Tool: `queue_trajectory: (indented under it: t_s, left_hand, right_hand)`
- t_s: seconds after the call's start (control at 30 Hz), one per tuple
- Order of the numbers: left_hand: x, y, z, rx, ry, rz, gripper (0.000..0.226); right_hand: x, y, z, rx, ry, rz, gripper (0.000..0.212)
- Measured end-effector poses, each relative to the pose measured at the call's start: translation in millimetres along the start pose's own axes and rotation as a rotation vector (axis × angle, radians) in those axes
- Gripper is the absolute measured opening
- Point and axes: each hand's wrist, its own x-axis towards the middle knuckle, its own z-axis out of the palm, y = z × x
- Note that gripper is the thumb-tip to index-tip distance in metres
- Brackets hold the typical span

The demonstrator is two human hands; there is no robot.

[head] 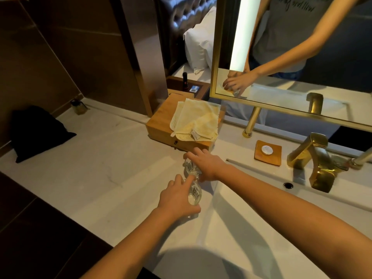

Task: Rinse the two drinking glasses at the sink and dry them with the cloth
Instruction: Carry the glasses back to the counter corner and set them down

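Two clear glasses stand on the pale marble counter [104, 158] just left of the sink's [251, 228] left rim, one behind the other and nearly touching. The left hand [177, 200] wraps the near glass [194, 195], fingers curled around its smooth wall; the right hand [205, 166] reaches across the sink's corner and grips the far glass [189, 168] from above and the side. Just behind the far glass, away from the sink's front edge, sits a squared wooden box [161, 123], and a cream, waffle-textured cloth [196, 119] lies folded on its lid, one corner hanging over the front. The sink is a white, smooth rectangular basin with straight edges. At its back rim an angular gold tap [314, 164] juts over it, and left of the tap a wooden soap dish [267, 153] holds a round white soap. Far left of the sink a soft black bag [38, 131] slumps on the counter, leaving a broad bare stretch of marble between it and the glasses. A gold-framed mirror [281, 105] hangs behind the sink.
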Motion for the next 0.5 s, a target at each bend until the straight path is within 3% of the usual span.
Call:
queue_trajectory:
  t_s: [0.27, 0.5]
  left_hand:
    - [13, -57, -26, -0.010, -0.047, 0.038, 0.071]
    - [43, -157, -78, -0.023, -0.032, 0.099, 0.069]
  right_hand:
    - [11, -14, -5, 0.062, -0.073, 0.100, 0.086]
    - [71, -70, -30, 0.152, -0.033, 0.109, 0.085]
